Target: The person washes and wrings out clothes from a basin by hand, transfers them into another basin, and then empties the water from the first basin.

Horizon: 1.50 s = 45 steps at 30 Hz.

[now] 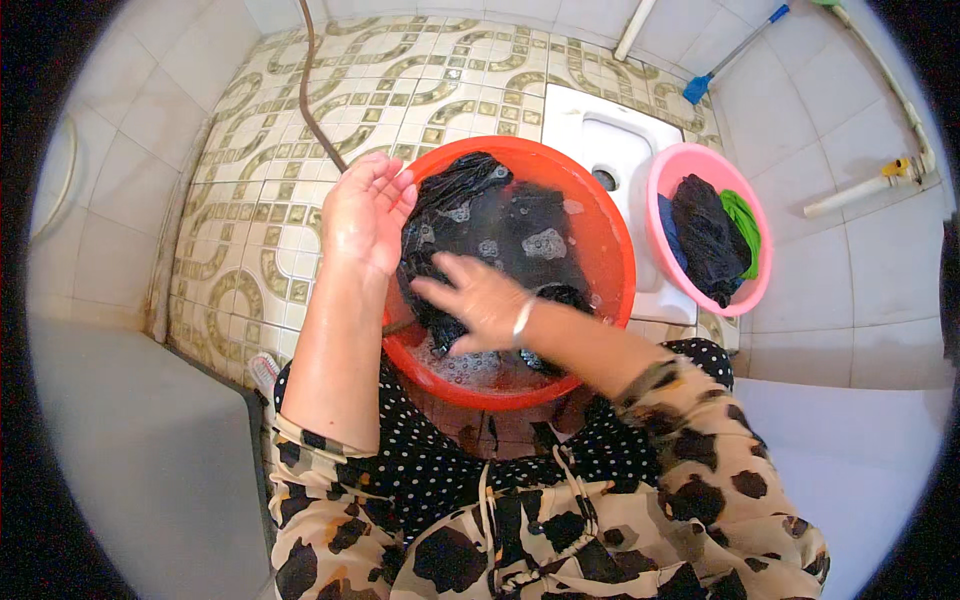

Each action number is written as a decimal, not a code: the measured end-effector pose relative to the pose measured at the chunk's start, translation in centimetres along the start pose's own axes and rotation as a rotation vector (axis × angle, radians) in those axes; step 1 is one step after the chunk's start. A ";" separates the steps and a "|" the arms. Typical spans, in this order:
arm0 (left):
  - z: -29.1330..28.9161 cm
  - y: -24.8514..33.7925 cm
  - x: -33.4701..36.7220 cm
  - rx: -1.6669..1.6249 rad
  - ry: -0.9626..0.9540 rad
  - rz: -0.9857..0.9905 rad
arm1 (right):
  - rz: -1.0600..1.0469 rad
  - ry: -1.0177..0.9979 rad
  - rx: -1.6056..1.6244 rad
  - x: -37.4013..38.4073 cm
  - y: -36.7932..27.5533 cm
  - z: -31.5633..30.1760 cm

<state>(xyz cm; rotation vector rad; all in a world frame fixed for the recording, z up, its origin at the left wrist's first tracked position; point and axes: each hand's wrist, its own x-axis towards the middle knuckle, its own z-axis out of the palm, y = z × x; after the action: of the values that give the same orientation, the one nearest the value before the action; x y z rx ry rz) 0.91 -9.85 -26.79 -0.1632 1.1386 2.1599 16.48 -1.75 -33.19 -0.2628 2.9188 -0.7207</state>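
Two sleeves [700, 455], two hands [490, 305] and two basins [612, 215] show.

Here's the black clothing [530, 210], wet and bunched in loose folds, spread across the round red-orange basin [622, 255]! White foam patches [545, 243] dot the fabric, and bubbly water [470, 372] shows at the basin's near side!

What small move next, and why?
Probably close the right hand on the dark cloth: it lies in sudsy water in the red basin, while that hand, fingers spread, seems to grip nothing; the left hand, raised, looks empty too.
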 end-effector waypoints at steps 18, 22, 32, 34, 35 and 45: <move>-4.0 -7.6 -1.6 2.168 -0.463 -0.268 | 0.963 0.896 1.054 0.1 10.7 -0.4; -6.8 -9.8 -1.6 2.245 -0.498 -0.198 | 0.524 0.638 0.866 0.3 10.4 -7.3; -8.3 -10.9 1.5 2.096 -0.193 0.037 | 0.372 0.803 1.012 2.5 -3.7 -25.5; -7.3 -10.9 2.4 2.065 -0.198 0.053 | 0.172 0.851 1.289 2.3 -3.8 -28.0; -7.1 -10.8 2.8 2.046 -0.188 0.055 | 0.237 0.963 1.261 2.5 -4.8 -28.6; -6.7 -11.8 4.1 2.047 -0.356 0.031 | 0.347 0.778 1.138 0.8 0.4 -22.9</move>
<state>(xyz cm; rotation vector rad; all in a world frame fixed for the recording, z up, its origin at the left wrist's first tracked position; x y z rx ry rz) 3.81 -8.36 -40.59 1.0329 2.3517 0.1693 11.92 8.71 -13.28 0.7505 2.3525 -2.5836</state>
